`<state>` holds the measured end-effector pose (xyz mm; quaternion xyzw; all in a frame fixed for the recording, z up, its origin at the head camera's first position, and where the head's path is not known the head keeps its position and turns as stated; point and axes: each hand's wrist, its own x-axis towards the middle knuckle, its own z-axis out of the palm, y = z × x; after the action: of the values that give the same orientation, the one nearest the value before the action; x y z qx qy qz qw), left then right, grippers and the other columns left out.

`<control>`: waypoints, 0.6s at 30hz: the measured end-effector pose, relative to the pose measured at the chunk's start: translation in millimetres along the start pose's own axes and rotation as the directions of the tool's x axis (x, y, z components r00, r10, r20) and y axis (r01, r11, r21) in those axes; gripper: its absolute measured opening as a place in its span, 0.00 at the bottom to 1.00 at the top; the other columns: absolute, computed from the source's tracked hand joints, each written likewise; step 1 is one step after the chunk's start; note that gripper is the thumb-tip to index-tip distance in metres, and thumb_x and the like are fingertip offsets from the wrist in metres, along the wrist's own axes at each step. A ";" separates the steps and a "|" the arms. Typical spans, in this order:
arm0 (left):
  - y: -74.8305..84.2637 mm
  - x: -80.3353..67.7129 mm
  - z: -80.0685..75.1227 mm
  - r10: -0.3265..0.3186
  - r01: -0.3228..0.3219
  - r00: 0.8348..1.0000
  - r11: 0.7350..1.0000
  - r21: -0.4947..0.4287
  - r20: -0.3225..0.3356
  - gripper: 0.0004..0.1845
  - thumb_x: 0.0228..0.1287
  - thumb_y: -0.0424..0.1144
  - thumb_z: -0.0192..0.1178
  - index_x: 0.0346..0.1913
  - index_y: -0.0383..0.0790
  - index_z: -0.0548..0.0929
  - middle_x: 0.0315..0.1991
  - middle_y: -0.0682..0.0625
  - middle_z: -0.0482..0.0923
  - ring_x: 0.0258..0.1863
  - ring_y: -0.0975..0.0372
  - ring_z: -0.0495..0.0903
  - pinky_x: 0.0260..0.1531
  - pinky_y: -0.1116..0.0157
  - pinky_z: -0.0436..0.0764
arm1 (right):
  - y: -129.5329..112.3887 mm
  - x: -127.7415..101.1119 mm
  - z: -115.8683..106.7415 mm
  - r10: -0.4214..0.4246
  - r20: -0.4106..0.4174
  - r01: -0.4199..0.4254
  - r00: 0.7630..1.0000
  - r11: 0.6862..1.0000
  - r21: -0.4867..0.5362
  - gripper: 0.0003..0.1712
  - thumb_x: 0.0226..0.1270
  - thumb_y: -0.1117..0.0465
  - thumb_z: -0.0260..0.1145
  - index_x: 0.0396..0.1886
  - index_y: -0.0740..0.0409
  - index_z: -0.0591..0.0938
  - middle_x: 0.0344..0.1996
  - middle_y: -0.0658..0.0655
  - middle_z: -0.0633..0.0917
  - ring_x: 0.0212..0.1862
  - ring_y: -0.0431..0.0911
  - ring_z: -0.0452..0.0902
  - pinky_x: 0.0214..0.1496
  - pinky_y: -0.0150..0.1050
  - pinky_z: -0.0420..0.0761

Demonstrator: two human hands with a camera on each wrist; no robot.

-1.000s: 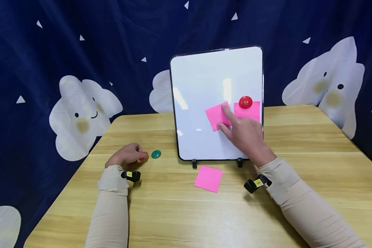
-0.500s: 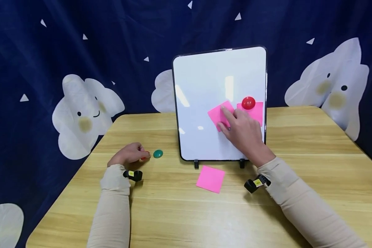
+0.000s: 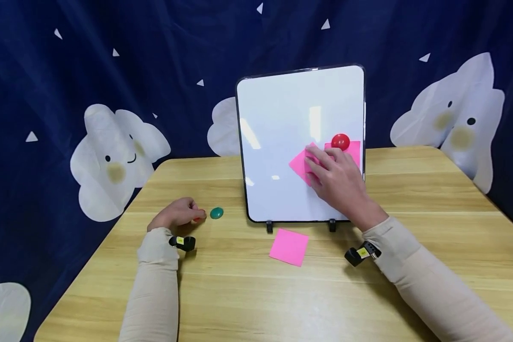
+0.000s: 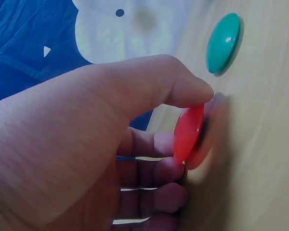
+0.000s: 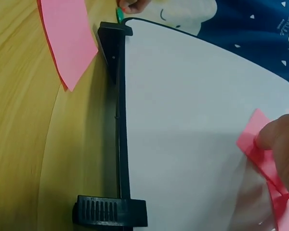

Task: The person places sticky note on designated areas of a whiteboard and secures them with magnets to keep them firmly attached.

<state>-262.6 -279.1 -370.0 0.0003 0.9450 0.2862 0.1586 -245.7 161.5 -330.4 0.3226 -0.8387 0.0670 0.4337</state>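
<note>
My left hand [image 3: 175,212] rests low over the table at left. Its thumb and fingers pinch a round red magnet [image 4: 189,134] by the edge, tilted up close to the tabletop. Just beyond it lies a green magnet [image 4: 224,44]. At the whiteboard [image 3: 278,114], my right hand [image 3: 339,183] holds a pink sticky note [image 3: 299,165] against the white surface, thumb and bent fingers drawn close together on it. The note sits askew, one corner up, partly hidden by the hand. Beside it, another pink note [image 3: 356,149] hangs under a red magnet [image 3: 340,141].
A pink sticky note [image 3: 289,247] lies on the wooden table [image 3: 239,294] in front of the board. Two black feet [image 3: 270,226] support the board's lower edge. A dark blue curtain [image 3: 188,42] with cloud faces hangs behind the table.
My right hand's fingers have drawn in towards the thumb, and the note under them has turned and shifted slightly right and down. The left hand stays with the red magnet.
</note>
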 end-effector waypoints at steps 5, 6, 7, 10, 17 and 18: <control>3.4 -2.8 -1.2 0.005 -0.005 1.000 1.000 0.016 -0.004 0.20 0.59 0.50 0.66 0.40 0.37 0.74 0.35 0.46 0.73 0.34 0.55 0.73 0.31 0.62 0.72 | 2.2 -3.7 -5.0 -0.002 0.037 0.002 0.999 1.000 -0.007 0.30 0.49 0.66 0.77 0.57 0.61 0.85 0.63 0.63 0.77 0.57 0.63 0.72 0.47 0.56 0.77; 3.3 -2.7 -1.2 0.005 -0.005 1.000 1.000 0.022 -0.006 0.20 0.59 0.50 0.66 0.40 0.37 0.74 0.35 0.46 0.73 0.34 0.55 0.73 0.31 0.62 0.72 | 2.7 -4.1 -5.8 0.000 0.037 0.000 0.999 1.000 -0.008 0.29 0.49 0.66 0.77 0.56 0.61 0.85 0.63 0.64 0.77 0.57 0.64 0.72 0.48 0.57 0.77; 3.2 -2.4 -1.3 0.005 -0.005 1.000 1.000 0.026 -0.006 0.20 0.59 0.50 0.66 0.40 0.37 0.74 0.35 0.47 0.73 0.34 0.55 0.73 0.31 0.62 0.72 | 3.2 -4.4 -6.6 0.003 0.036 -0.003 0.999 1.000 -0.008 0.29 0.49 0.66 0.78 0.56 0.61 0.85 0.63 0.64 0.76 0.57 0.64 0.72 0.49 0.57 0.77; 2.5 -1.8 -1.4 0.006 -0.006 1.000 1.000 0.029 -0.007 0.20 0.59 0.50 0.66 0.40 0.37 0.74 0.35 0.46 0.74 0.34 0.55 0.73 0.31 0.62 0.72 | 4.8 -4.9 -8.1 0.013 0.034 -0.012 0.999 1.000 -0.007 0.28 0.50 0.65 0.78 0.54 0.59 0.85 0.62 0.65 0.76 0.58 0.65 0.71 0.50 0.59 0.76; 1.5 -1.9 -1.5 0.006 -0.006 1.000 0.999 0.032 -0.007 0.20 0.59 0.50 0.66 0.40 0.37 0.74 0.35 0.46 0.74 0.35 0.55 0.73 0.31 0.62 0.73 | 7.7 -5.8 -7.5 0.021 0.055 -0.021 0.998 1.000 -0.009 0.29 0.52 0.63 0.78 0.57 0.58 0.84 0.64 0.64 0.75 0.60 0.65 0.69 0.50 0.59 0.74; 1.3 -1.9 -1.4 0.006 -0.005 1.000 0.999 0.032 -0.009 0.20 0.59 0.50 0.66 0.40 0.37 0.74 0.35 0.46 0.73 0.35 0.55 0.73 0.31 0.62 0.73 | 8.0 -5.5 -7.4 0.020 0.059 -0.020 0.998 1.000 -0.012 0.29 0.53 0.62 0.78 0.57 0.58 0.83 0.64 0.64 0.75 0.60 0.65 0.69 0.50 0.59 0.74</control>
<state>-261.4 -279.0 -367.6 0.0042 0.9502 0.2714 0.1535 -243.2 173.3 -328.8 0.3135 -0.8548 0.0569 0.4097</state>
